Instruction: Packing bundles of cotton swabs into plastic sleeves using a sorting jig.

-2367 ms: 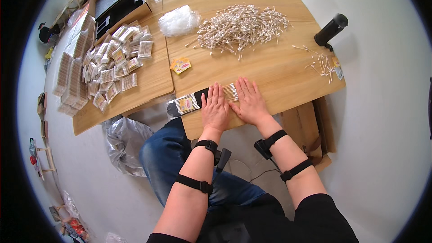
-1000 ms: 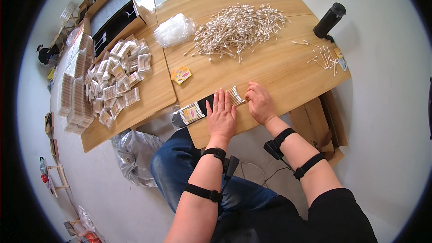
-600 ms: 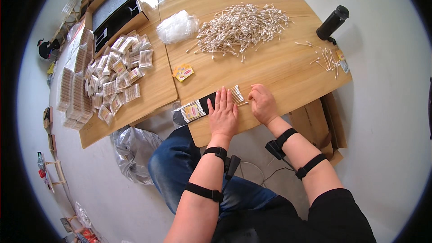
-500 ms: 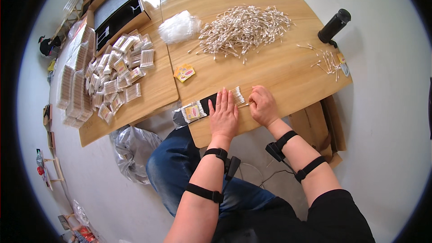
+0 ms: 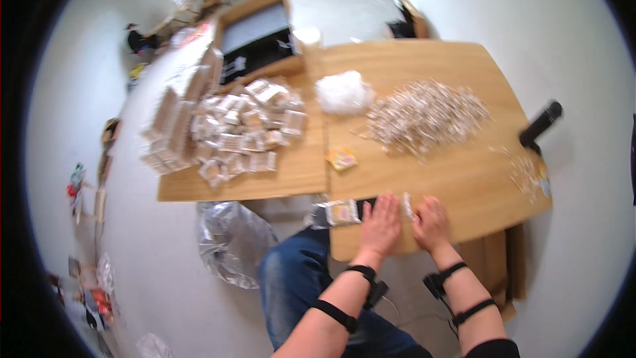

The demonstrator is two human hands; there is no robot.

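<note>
My left hand lies flat near the table's front edge, fingers stretched out over a black strip and part of a row of cotton swabs. The ends of these cotton swabs show between my two hands. My right hand is curled beside them, its fingers closed; blur and the hand itself hide what they hold. Left of my left hand, a clear bag of cotton swabs with a yellow card rests on the strip, its end reaching past the table edge.
A heap of loose cotton swabs lies farther back, with clear bags and yellow cards to its left. Filled swab packs cover the left table near an open carton. A black flask stands at the right edge.
The whole view has shifted, so the table sits lower and farther right, and blurred. My left hand stays flat on the swabs; my right hand has come up against the swab ends.
</note>
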